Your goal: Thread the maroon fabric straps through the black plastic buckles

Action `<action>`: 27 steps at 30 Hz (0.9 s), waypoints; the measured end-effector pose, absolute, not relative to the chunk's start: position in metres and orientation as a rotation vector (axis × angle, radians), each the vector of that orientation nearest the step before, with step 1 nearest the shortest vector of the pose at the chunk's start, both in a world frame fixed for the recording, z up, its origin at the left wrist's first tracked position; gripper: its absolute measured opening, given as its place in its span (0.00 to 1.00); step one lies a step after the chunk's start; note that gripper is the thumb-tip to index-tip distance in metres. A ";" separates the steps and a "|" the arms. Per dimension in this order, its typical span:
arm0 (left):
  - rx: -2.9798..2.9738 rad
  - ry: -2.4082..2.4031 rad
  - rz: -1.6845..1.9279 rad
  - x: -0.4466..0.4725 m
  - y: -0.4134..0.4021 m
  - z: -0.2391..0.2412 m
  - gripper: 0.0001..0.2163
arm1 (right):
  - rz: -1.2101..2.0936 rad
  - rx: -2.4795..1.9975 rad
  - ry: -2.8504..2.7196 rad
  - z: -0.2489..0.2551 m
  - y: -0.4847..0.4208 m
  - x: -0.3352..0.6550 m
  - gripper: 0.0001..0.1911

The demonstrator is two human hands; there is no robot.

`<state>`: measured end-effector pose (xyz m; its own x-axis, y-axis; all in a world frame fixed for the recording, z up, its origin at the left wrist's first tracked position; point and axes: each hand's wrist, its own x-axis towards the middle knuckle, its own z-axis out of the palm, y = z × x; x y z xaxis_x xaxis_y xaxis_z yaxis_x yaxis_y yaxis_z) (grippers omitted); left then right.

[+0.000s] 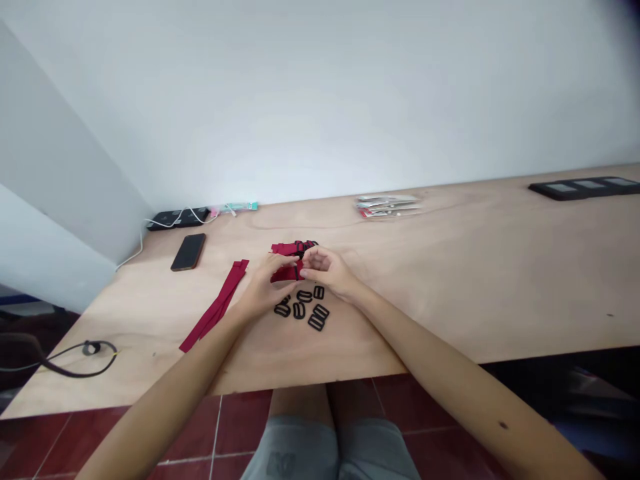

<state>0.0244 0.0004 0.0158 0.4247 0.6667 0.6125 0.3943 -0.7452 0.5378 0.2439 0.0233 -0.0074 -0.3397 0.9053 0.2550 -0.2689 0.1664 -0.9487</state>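
Note:
My left hand (263,283) is over the table with thumb and fingers apart, on either side of a red strap (285,274). A thin black piece (296,273) crosses this strap near its right end. My right hand (327,268) is curled, its thumb and fingertips closed at that end; the exact grip is partly hidden. Just behind the fingers lie more folded red straps (285,249) with black buckles (306,245). In front of the hands, several loose black strap sliders (299,311) are scattered on the wood. Two long red straps (215,310) lie overlapping left of my left hand.
A phone (189,252) and a black power strip (179,219) with a white cable are at the left. Packaged items (389,205) lie by the wall, another black strip (585,187) at far right. A dark cable (75,375) loops over the table's (450,287) left end.

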 end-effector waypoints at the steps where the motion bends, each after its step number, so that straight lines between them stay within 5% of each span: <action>1: 2.445 0.899 1.240 0.025 0.000 0.015 0.21 | 1.415 -0.663 -1.387 -0.007 0.023 0.244 0.21; 9: 2.790 0.584 1.439 0.035 -0.004 0.015 0.24 | 1.358 -0.640 -1.578 -0.004 0.022 0.246 0.25; 15: 2.642 0.761 1.406 0.034 -0.011 0.018 0.14 | 1.001 -0.667 -1.742 0.005 0.023 0.251 0.24; 23: 2.434 1.005 1.294 0.026 -0.004 0.018 0.17 | 1.250 -0.840 -1.606 0.000 0.023 0.258 0.20; 27: 2.358 1.145 1.064 0.013 0.011 0.010 0.18 | 1.324 -0.844 -1.523 -0.004 0.025 0.260 0.28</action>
<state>0.0127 0.0107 0.0105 0.4038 0.7742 0.4874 0.5427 -0.6316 0.5536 0.2604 0.0250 -0.0039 -0.3437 0.9176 0.1996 -0.0700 0.1869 -0.9799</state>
